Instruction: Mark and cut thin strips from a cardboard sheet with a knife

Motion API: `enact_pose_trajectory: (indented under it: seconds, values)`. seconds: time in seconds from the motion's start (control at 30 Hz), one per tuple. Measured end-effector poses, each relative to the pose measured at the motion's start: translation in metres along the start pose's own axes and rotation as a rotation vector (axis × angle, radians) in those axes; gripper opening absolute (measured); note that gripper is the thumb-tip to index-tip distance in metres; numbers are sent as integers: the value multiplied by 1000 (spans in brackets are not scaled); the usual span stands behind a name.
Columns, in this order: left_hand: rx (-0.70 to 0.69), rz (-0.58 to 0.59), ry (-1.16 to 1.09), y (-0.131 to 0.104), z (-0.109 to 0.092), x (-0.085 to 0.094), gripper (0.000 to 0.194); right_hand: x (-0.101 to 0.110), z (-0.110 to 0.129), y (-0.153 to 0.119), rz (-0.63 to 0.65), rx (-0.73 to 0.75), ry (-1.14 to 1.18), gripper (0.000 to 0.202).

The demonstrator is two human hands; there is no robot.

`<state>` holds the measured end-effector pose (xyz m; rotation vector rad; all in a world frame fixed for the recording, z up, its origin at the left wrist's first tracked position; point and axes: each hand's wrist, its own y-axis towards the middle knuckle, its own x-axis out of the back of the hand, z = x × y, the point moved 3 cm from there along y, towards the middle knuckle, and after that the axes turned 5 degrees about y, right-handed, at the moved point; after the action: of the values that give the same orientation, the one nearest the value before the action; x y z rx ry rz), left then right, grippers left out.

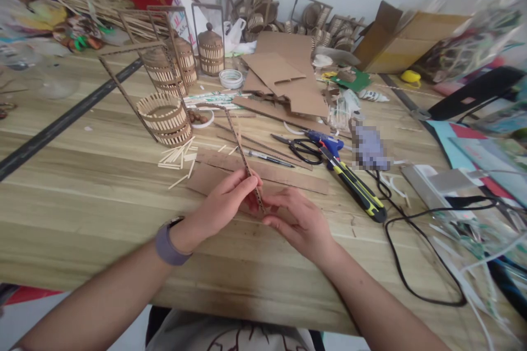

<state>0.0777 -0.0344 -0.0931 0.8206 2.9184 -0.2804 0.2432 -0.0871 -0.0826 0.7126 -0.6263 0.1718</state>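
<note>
My left hand [224,200], with a watch strap on its wrist, pinches a narrow strip of corrugated cardboard [236,134] near its lower end. The strip rises away from me and bends over at the top. My right hand [298,219] closes its thumb and fingers on the strip's bottom end. Beneath and beyond my hands lie flat cardboard pieces [284,174]. A pen [269,158] and thin cardboard strips rest just past them. To the left, short wooden sticks [177,156] are scattered beside a small round basket [162,118] with a tall square handle.
Scissors [307,149], a blue glue gun [329,141] and a utility knife [356,189] lie to the right, near a looping black cable [395,263]. Lidded baskets [211,49], cardboard sheets [288,74] and an opened box [407,35] stand further back.
</note>
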Motion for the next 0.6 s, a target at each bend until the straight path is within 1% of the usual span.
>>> enact_pose_trajectory:
  seconds: [0.17, 0.37, 0.47, 0.6]
  values:
    - [-22, 3, -1, 2, 1, 0, 35, 2, 2, 1, -34, 25, 1, 9]
    - [0, 26, -28, 3, 4, -1, 44, 1, 7, 2, -55, 13, -8, 10]
    - [-10, 38, -27, 4, 5, 0, 49, 0, 7, 3, -65, -19, 4, 11]
    - [-48, 57, 19, 3, 5, 0, 49, -1, 8, 3, -81, -96, 19, 13]
